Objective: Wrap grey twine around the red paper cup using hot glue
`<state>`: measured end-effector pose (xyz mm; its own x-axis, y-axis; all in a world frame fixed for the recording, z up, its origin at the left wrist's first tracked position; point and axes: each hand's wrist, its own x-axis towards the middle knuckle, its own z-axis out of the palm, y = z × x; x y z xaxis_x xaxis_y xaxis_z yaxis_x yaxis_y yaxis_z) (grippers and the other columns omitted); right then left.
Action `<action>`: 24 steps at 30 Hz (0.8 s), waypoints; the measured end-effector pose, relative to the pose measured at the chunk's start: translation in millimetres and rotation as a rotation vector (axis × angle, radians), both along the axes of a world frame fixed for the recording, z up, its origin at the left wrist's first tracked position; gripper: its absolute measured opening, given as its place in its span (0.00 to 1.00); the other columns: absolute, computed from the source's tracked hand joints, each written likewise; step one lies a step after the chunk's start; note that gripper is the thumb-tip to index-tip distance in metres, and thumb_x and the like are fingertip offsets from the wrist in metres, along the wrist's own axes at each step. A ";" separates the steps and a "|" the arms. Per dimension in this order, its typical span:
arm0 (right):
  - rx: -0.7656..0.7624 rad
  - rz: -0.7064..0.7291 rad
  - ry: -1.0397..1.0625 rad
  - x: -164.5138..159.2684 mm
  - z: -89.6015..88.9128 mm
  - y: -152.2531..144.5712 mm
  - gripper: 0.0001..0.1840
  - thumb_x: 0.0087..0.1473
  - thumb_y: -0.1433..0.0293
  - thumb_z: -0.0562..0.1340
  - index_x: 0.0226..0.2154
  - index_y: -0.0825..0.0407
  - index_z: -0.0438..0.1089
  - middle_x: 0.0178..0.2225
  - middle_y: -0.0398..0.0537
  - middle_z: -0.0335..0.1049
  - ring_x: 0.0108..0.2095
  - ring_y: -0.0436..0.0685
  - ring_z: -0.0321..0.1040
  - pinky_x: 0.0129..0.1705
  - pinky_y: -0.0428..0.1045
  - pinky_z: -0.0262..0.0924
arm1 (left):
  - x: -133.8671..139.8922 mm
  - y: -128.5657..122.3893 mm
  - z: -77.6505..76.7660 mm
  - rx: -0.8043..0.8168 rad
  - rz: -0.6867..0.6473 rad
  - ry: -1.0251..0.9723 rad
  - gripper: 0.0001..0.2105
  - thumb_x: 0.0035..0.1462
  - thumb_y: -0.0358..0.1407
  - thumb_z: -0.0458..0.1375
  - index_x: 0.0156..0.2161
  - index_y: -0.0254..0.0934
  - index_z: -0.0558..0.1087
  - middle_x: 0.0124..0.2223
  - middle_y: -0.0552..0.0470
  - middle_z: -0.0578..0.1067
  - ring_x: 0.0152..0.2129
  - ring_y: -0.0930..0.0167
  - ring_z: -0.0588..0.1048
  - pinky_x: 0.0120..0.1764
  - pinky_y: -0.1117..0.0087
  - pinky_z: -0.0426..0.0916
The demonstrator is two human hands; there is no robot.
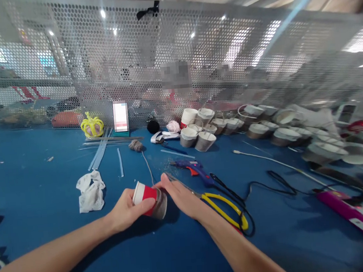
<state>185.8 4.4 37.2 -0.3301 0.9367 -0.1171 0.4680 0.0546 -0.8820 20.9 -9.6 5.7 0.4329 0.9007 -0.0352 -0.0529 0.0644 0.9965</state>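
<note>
My left hand (126, 211) grips a red and white paper cup (141, 193), which is tilted on its side above the blue table. Grey yarn (161, 204) is wound around the end of the cup toward the right. At that end, my right hand (181, 196) has its fingers closed on the yarn strand, close against the cup; the fingertips are partly hidden. The strand runs back to a small grey yarn ball (135, 146) on the table. Scissors with yellow handles (225, 208) lie beside my right forearm, and a blue glue gun (193, 167) rests beyond them.
Several yarn-wrapped cups (205, 141) stand at the back right. A crumpled white piece (91, 193) and clear glue sticks (101, 150) lie left. A phone (121, 116) stands before the perforated metal screen (143, 51). Black cable and a magenta power strip (347, 211) lie right.
</note>
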 end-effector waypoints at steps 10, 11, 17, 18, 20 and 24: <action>0.165 0.214 0.184 -1.5 2.1 -7.4 0.21 0.56 0.62 0.43 0.44 0.48 0.65 0.47 0.46 0.62 0.49 0.52 0.55 0.52 0.52 0.45 | 2.1 -2.8 -2.0 -0.052 -0.071 0.057 0.16 0.45 0.45 0.55 0.21 0.32 0.61 0.19 0.58 0.56 0.17 0.79 0.52 0.20 0.77 0.49; 0.177 0.219 0.192 -1.2 1.6 -6.7 0.18 0.55 0.63 0.47 0.44 0.48 0.65 0.46 0.46 0.62 0.48 0.53 0.55 0.51 0.52 0.47 | 2.4 -3.3 -1.3 -0.055 -0.080 0.063 0.16 0.45 0.45 0.54 0.20 0.32 0.60 0.18 0.58 0.56 0.17 0.79 0.52 0.20 0.77 0.49; 0.068 0.157 0.349 -1.5 -2.6 -2.3 0.17 0.51 0.68 0.54 0.45 0.49 0.62 0.31 0.43 0.70 0.32 0.49 0.64 0.37 0.48 0.58 | 3.2 -5.5 2.9 -0.044 -0.147 0.112 0.16 0.45 0.44 0.54 0.21 0.31 0.61 0.19 0.59 0.55 0.17 0.79 0.52 0.20 0.77 0.49; 0.045 0.131 0.372 -1.9 -3.1 -2.3 0.15 0.51 0.68 0.54 0.44 0.49 0.63 0.28 0.43 0.70 0.27 0.47 0.63 0.33 0.46 0.59 | 3.3 -5.8 3.2 -0.039 -0.159 0.127 0.16 0.45 0.44 0.54 0.21 0.31 0.61 0.19 0.59 0.56 0.17 0.79 0.52 0.20 0.77 0.49; 0.016 0.067 0.430 -3.4 -3.7 -3.1 0.11 0.50 0.69 0.55 0.38 0.51 0.66 0.26 0.42 0.70 0.21 0.45 0.61 0.26 0.44 0.59 | 3.7 -6.6 3.4 -0.027 -0.183 0.143 0.15 0.45 0.44 0.54 0.23 0.31 0.62 0.20 0.58 0.57 0.17 0.79 0.54 0.20 0.77 0.49; -0.010 0.040 0.577 -10.0 -3.9 -6.9 0.06 0.47 0.69 0.58 0.30 0.53 0.67 0.27 0.44 0.70 0.23 0.47 0.66 0.27 0.45 0.63 | 4.6 -8.2 1.9 0.027 -0.181 0.183 0.15 0.46 0.43 0.53 0.21 0.32 0.60 0.18 0.59 0.54 0.16 0.80 0.52 0.19 0.77 0.47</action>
<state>175.9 -2.6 33.3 -0.3782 0.9220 0.0834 -0.0907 0.0528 -0.9945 25.5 -17.8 7.6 0.5759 0.8107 -0.1048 0.1381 0.0299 0.9900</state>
